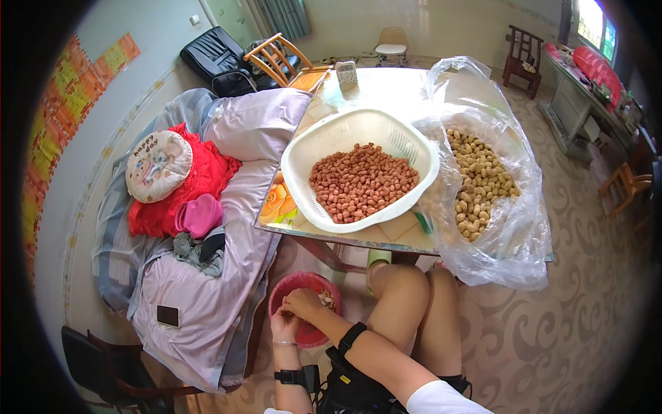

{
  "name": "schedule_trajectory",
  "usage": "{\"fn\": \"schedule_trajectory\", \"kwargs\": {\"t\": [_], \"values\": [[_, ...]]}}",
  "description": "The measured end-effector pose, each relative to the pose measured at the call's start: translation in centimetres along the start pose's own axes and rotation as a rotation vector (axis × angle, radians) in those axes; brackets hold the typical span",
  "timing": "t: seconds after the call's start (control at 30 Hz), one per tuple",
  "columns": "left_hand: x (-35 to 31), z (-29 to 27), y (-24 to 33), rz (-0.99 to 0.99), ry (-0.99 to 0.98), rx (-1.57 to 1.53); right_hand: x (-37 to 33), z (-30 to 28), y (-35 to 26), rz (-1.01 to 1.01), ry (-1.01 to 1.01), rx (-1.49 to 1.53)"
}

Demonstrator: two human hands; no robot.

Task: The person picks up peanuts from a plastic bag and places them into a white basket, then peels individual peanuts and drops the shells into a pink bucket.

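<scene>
My left hand [284, 324] and my right hand [304, 303] meet over a red basin [278, 292] on the floor, left of my knees. Both have their fingers curled together and touching; whatever lies between them is too small or hidden to make out. Pale bits that look like peanut shells [327, 299] lie inside the basin. On the table above stands a white plastic basket [308, 148] holding a heap of shelled reddish peanuts [362, 183]. To its right, a clear plastic bag [520, 228] lies open around unshelled peanuts [479, 176].
The table [400, 231] edge is just beyond my knees. A cloth-covered sofa [189, 293] at left carries a phone [167, 316], a red cloth [214, 169], a round cushion [159, 167] and a pink item [201, 215]. Chairs [524, 58] stand farther back.
</scene>
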State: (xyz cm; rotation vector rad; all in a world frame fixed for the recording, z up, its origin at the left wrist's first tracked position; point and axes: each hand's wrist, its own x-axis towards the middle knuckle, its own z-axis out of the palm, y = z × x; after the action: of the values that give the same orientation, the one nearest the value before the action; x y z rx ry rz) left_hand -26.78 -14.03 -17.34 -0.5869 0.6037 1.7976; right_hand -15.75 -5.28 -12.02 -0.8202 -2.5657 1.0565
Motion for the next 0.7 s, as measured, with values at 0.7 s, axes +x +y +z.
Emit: {"fn": "schedule_trajectory", "kwargs": {"t": [0.7], "values": [[-3.7,5.4,3.3,0.137,0.01,-0.095,0.5,0.2,0.2,0.291,-0.114,-0.018]]}}
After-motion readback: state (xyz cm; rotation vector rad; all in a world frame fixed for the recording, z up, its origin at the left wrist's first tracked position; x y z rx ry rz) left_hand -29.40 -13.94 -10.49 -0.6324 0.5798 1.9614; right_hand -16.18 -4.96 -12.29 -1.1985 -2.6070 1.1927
